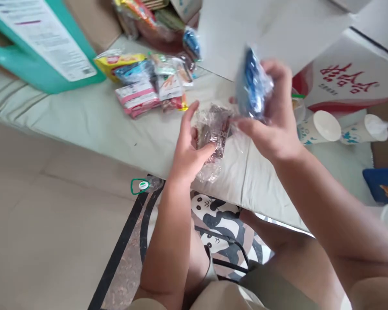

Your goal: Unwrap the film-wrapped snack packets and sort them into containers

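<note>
My left hand (192,150) is closed round a dark item in crinkled clear plastic wrap (217,137), its thumb laid across the front. The lettering on that package is too blurred to read. Higher up and to the right, my right hand (278,116) grips a shiny blue packet (254,86), smeared by motion. Some clear wrap reaches toward the right thumb; whether they touch I cannot tell. Left of my hands lie several snack packets: a yellow one (110,64), a pink and white one (138,97) and a white one with a food picture (170,88).
A teal jug (48,56) stands at the left on the cloth-covered surface (142,142). More packets (155,26) sit at the back. To the right are paper cups (323,127), a white and red carton (345,82) and a blue packet (383,183). A panda-patterned mat (213,215) lies below.
</note>
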Available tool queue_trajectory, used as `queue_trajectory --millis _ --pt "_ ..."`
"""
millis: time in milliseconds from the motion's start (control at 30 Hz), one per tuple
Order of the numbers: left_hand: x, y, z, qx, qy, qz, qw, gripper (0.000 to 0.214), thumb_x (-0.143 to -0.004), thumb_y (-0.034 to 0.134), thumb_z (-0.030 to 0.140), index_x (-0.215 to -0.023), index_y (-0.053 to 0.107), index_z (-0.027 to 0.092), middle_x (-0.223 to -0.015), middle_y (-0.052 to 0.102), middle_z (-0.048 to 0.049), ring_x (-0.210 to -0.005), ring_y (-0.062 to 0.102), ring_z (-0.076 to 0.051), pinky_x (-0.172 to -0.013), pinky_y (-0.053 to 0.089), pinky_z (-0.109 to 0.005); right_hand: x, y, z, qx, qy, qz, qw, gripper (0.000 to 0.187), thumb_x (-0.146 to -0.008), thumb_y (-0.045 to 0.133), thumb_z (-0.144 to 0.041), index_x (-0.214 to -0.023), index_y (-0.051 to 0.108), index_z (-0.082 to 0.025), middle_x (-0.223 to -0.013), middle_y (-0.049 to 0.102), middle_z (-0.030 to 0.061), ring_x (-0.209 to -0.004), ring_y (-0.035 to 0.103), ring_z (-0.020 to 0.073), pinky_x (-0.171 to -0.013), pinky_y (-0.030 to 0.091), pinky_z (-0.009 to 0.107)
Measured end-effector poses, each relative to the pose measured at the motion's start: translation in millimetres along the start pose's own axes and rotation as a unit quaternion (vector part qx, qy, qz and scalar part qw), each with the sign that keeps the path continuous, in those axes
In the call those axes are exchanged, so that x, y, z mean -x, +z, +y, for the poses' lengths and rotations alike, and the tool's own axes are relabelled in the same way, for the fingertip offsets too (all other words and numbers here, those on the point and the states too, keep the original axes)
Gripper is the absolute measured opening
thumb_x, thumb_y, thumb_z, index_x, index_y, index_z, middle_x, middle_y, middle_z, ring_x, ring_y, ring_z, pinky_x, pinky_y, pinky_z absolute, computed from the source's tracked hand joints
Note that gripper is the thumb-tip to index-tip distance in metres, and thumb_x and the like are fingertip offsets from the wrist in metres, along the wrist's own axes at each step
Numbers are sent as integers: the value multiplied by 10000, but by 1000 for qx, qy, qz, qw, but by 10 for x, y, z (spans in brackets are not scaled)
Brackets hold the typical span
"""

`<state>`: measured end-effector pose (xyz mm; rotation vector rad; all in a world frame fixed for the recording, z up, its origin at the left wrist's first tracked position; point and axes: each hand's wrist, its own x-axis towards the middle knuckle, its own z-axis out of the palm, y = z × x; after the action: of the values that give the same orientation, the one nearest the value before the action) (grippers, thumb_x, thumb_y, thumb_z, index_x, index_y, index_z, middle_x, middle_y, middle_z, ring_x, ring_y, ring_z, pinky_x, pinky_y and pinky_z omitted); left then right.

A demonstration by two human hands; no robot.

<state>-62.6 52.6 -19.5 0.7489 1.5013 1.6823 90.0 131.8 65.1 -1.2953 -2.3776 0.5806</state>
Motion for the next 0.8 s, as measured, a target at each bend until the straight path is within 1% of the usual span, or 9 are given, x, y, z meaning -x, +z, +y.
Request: queue_trajectory --millis 100,167,233,300,400,467,533,633,800 --pt "172 514 -72 69 -68 -161 982 756 -624 855 108 -1320 685 350 -1087 746 -55 -999 751 -287 -848 646 -435 808 -282 675 -40 111 45 992 902 -822 582 -507 -1609 144 -453 -1422 592 118 -1207 663 402 -899 565 641" --pt "302 820 -159 100 -87 -249 959 667 -660 804 117 -1285 694 323 -1092 755 -60 -967 743 -253 -831 634 -388 1294 -316 1088 -59 191 75 977 847 -813 621 -497 -1581 266 -441 -1324 646 136 -1125 692 409 -895 571 645" --pt "425 1082 -258 119 -102 -295 943 558 -679 788 137 -1204 698 301 -1060 752 -42 -920 727 -207 -797 614 -327 1645 -261 1414 -39 234 112 965 777 -810 650 -487 -1535 384 -399 -1362 626 156 -1229 660 421 -1003 545 657" --pt "525 1297 -351 137 -144 -313 929 517 -660 833 166 -1134 668 291 -967 730 -1 -819 695 -161 -739 592 -285 1842 -178 1629 -7 237 133 962 774 -807 678 -506 -1520 437 -327 -1517 515 191 -1454 507 450 -1135 455 691" --pt "622 1531 -452 170 -214 -311 910 492 -666 883 291 -1081 618 282 -863 684 32 -681 629 -127 -625 550 -255 1959 -107 1761 7 135 154 979 764 -843 685 -527 -1520 459 -253 -1654 323 214 -1591 306 457 -1215 365 694" --pt "664 1625 -495 181 -234 -315 902 407 -728 844 367 -1055 620 272 -860 681 21 -669 624 -128 -592 530 -249 2013 -101 1772 0 15 157 987 646 -890 669 -477 -1481 512 -271 -1641 332 180 -1562 357 414 -1213 400 632" --pt "699 1672 -529 162 -237 -342 895 339 -773 815 369 -1048 642 267 -865 679 11 -684 629 -133 -594 520 -247 2076 -103 1764 1 -74 159 984 476 -924 668 -407 -1386 611 -312 -1534 446 135 -1443 489 357 -1148 470 567" --pt "742 1672 -589 102 -190 -390 895 289 -818 802 333 -1080 693 277 -907 680 9 -714 606 -124 -628 508 -239 2149 -92 1742 -8 -95 197 976 248 -941 683 -302 -1182 741 -316 -1196 584 87 -1099 620 247 -945 548 450" --pt "759 1582 -693 16 -79 -405 911 266 -879 766 417 -1103 751 275 -1097 706 -13 -798 610 -124 -695 518 -237 2094 -112 1634 -96 -88 208 970 89 -932 686 -183 -904 754 -233 -848 598 25 -755 590 141 -681 494 306"
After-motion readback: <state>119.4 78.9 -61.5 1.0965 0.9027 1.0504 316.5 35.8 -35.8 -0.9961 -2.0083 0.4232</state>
